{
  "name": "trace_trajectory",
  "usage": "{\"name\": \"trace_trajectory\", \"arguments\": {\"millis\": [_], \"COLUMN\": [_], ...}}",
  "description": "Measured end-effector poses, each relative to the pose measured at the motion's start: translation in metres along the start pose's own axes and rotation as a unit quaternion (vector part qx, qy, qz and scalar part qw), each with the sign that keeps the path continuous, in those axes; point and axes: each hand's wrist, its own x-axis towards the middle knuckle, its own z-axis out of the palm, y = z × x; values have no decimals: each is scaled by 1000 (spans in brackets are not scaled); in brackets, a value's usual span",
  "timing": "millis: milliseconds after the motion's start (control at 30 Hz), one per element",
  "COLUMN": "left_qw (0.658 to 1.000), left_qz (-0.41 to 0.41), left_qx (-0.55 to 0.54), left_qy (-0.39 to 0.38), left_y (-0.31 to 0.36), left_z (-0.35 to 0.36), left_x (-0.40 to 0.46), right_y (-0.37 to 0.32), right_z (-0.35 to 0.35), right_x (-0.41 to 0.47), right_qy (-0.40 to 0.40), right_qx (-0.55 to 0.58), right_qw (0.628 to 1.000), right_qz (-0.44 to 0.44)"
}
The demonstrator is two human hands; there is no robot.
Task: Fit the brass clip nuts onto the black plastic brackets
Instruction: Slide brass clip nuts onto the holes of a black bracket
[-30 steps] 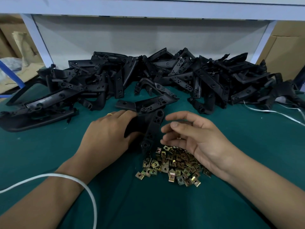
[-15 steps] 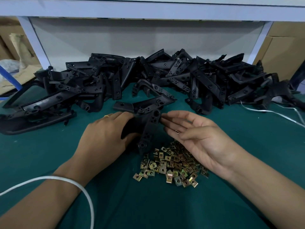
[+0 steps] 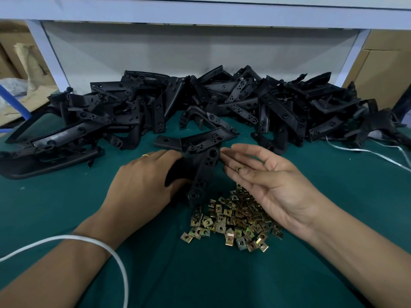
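My left hand (image 3: 142,183) grips a black plastic bracket (image 3: 203,174) that stands on the green cloth, its long arm with holes pointing toward me. My right hand (image 3: 266,181) is turned palm up just right of the bracket, fingertips near its top end. One brass clip nut (image 3: 238,168) is pinched between the thumb and the fingers of that hand. A heap of brass clip nuts (image 3: 233,218) lies on the cloth below the bracket and partly under my right hand.
A long pile of black brackets (image 3: 200,107) stretches across the back of the green table (image 3: 66,207), in front of a white shelf frame (image 3: 200,14). A white strap (image 3: 100,245) curves over my left forearm. Another white strap (image 3: 367,152) lies at the right.
My right hand lifted off the nut heap, turned palm up and now holds one nut by the bracket's top. My left hand kept its grip on the bracket.
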Motion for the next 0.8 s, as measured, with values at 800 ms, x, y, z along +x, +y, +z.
{"name": "trace_trajectory", "arguments": {"millis": [800], "left_qw": [1000], "left_qz": [12], "left_qx": [1], "left_qy": [5], "left_y": [-2], "left_z": [2], "left_x": [0], "right_y": [-5], "right_z": [8], "right_x": [-5], "right_qy": [40], "right_qx": [-101], "right_qw": [993], "right_qz": [-48]}}
